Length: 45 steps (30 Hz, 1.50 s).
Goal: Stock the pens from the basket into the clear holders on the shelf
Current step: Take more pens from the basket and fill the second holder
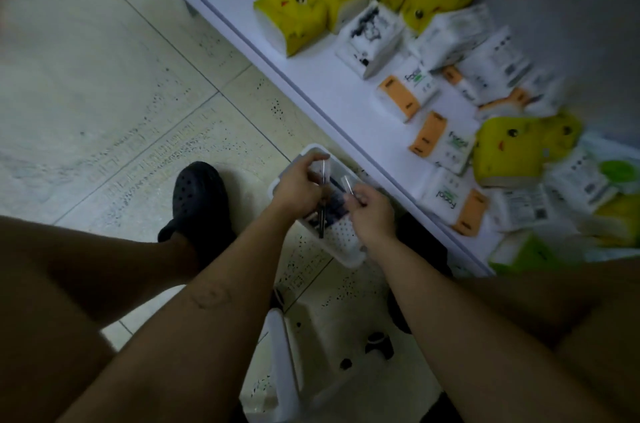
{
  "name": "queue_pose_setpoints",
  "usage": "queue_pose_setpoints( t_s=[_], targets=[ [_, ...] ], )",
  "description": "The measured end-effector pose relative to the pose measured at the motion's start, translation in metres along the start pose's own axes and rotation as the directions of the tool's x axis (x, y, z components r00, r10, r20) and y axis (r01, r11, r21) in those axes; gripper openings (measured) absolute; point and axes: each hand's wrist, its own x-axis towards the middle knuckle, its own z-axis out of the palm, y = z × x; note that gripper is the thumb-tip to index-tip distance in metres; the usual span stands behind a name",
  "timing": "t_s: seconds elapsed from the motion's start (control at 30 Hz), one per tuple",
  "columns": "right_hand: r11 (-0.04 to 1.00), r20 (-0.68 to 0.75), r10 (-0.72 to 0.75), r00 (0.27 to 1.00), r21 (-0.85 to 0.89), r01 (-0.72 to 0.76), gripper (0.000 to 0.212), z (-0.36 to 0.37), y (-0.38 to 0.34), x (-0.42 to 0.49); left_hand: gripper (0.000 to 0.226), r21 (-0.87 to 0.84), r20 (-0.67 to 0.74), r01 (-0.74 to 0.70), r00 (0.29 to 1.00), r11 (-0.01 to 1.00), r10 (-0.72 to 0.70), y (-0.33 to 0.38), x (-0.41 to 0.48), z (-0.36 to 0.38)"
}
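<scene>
We keep the basket (341, 240) on the floor beside the shelf (304, 76) for short reaches. Over it, our left hand (298, 187) grips a dark pen (322, 220) and our right hand (372, 214) pinches a clear piece (347, 184), so drops fall back in.

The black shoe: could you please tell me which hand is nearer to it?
Left. The left hand is above the basket, just right of the shoe; the right hand is farther right, by the shelf.
</scene>
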Motion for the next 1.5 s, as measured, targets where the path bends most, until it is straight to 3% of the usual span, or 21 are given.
queue_pose_setpoints(
  t_s=[0.1, 0.23, 0.47, 0.67, 0.83, 1.03, 1.33, 1.5],
  targets=[
    [0.996, 0.007, -0.073, 0.997, 0.059, 0.073, 0.003, -0.017, -0.020, -0.020, 0.039, 0.041, -0.007, -0.088, 0.996, 0.995, 0.089, 0.029, -0.023, -0.002],
    [0.980, -0.055, -0.162, 0.985, 0.106, 0.167, 0.016, -0.044, -0.046, -0.041, 0.027, 0.130, 0.024, -0.227, 0.974, 0.965, 0.226, 0.066, -0.049, -0.007],
    [0.913, -0.138, -0.405, 0.904, -0.021, 0.407, 0.019, -0.078, -0.080, -0.081, 0.028, 0.218, -0.008, -0.420, 0.902, 0.881, 0.432, 0.120, -0.096, -0.023],
    [0.857, -0.204, -0.484, 0.851, 0.083, 0.508, 0.021, -0.101, -0.103, -0.117, 0.031, 0.200, -0.044, -0.538, 0.830, 0.819, 0.556, 0.168, -0.130, -0.025],
    [0.764, -0.330, -0.581, 0.744, 0.094, 0.638, 0.008, -0.143, -0.131, -0.146, 0.040, 0.198, -0.003, -0.663, 0.736, 0.722, 0.677, 0.210, -0.158, -0.011],
    [0.663, -0.453, -0.651, 0.609, 0.051, 0.747, 0.009, -0.200, -0.158, -0.183, 0.034, 0.214, 0.059, -0.782, 0.609, 0.586, 0.791, 0.259, -0.198, 0.012],
    [0.565, -0.608, -0.666, 0.432, -0.033, 0.824, 0.044, -0.285, -0.171, -0.260, 0.034, 0.104, 0.124, -0.908, 0.416, 0.405, 0.901, 0.325, -0.263, 0.056],
    [0.517, -0.659, -0.681, 0.319, -0.124, 0.847, 0.038, -0.335, -0.179, -0.312, 0.030, 0.042, 0.127, -0.951, 0.309, 0.306, 0.943, 0.365, -0.307, 0.085]
  ],
)
